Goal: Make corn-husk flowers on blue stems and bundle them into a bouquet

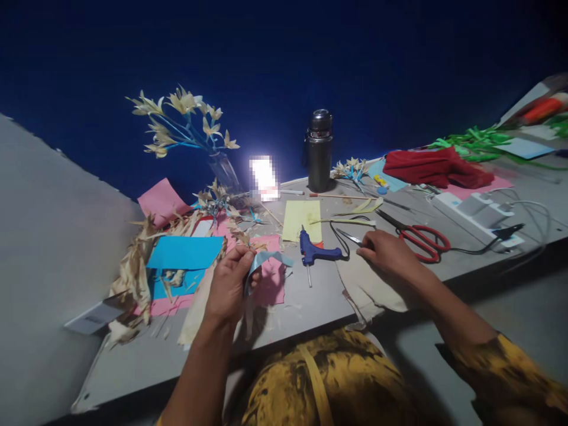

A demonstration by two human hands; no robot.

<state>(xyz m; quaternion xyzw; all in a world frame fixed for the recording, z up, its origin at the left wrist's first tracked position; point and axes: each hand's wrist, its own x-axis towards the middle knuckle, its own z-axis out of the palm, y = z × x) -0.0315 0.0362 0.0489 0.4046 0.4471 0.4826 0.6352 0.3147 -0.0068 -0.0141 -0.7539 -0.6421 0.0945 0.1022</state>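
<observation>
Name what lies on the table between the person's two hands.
In the head view, pink paper and a blue glue gun lie between the left hand and the right hand.

A metal tool [348, 236] — its grip hidden inside the right hand [385, 253].

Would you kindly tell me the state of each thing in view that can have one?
Left hand: pinching pale blue strip
Right hand: holding pointed metal tool
Glue gun: lying on its side
Flask: upright, lid on
Red-handled scissors: lying flat
Power strip: plugs inserted
Red cloth: crumpled
Glass vase: holding flowers
Yellow sheet: lying flat
</observation>
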